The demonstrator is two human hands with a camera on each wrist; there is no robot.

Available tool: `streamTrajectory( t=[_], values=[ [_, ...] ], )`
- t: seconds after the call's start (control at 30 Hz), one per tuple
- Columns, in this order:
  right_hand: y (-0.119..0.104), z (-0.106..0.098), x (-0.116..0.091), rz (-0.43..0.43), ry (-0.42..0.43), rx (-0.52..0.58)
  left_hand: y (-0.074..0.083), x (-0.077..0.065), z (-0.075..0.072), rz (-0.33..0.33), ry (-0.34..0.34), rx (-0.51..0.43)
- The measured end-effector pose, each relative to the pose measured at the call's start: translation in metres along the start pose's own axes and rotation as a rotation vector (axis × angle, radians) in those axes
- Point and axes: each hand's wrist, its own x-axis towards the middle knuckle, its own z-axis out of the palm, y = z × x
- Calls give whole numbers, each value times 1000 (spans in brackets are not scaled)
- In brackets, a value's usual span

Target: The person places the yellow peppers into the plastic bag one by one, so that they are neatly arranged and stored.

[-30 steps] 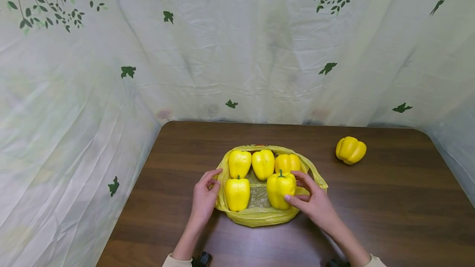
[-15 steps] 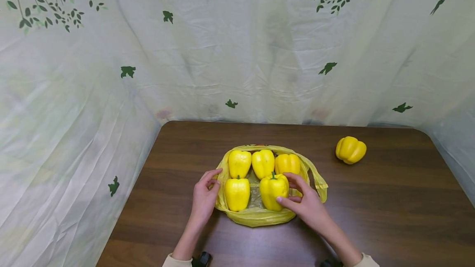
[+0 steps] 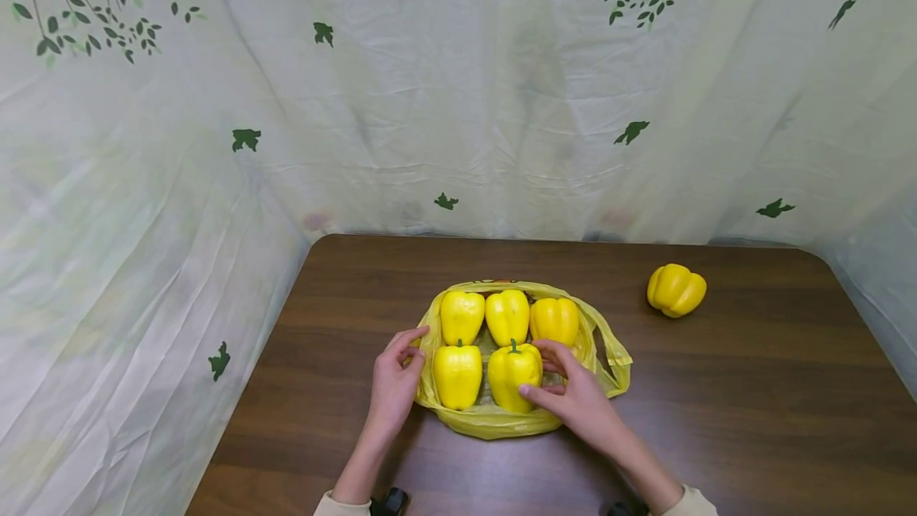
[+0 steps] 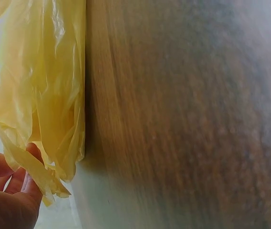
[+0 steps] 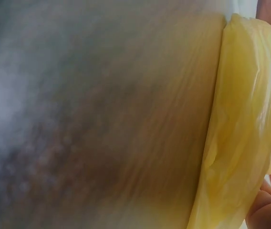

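A yellow plastic bag (image 3: 494, 425) lies with its mouth spread wide, several yellow bell peppers inside. My right hand (image 3: 583, 404) grips one upright bell pepper (image 3: 509, 381) by its right side, thumb in front and fingers behind, at the bag's front middle. Left of it sits another bell pepper (image 3: 457, 377), stem up. Along the back of the bag is a row of three, the middle pepper (image 3: 507, 317) among them. At the bag's left edge, my left hand (image 3: 394, 377) pinches the plastic. In the left wrist view, its fingers (image 4: 18, 183) hold a loose flap of the bag.
One more yellow bell pepper (image 3: 677, 291) lies on its side at the table's back right. The brown wooden table (image 3: 752, 388) ends at a white leaf-print curtain (image 3: 487, 102). A loop of the bag (image 3: 619, 365) sticks out on the right.
My right hand has moved left and slightly toward me with the bell pepper, bringing it closer to the front-left pepper. The left hand has stayed at the bag's edge.
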Motion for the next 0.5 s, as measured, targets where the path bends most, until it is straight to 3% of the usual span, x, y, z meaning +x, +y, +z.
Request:
streamTrajectory(
  t=[0.5],
  values=[
    [1, 13, 4, 17, -52, -11, -2, 1, 0, -17, -4, 3]
  ],
)
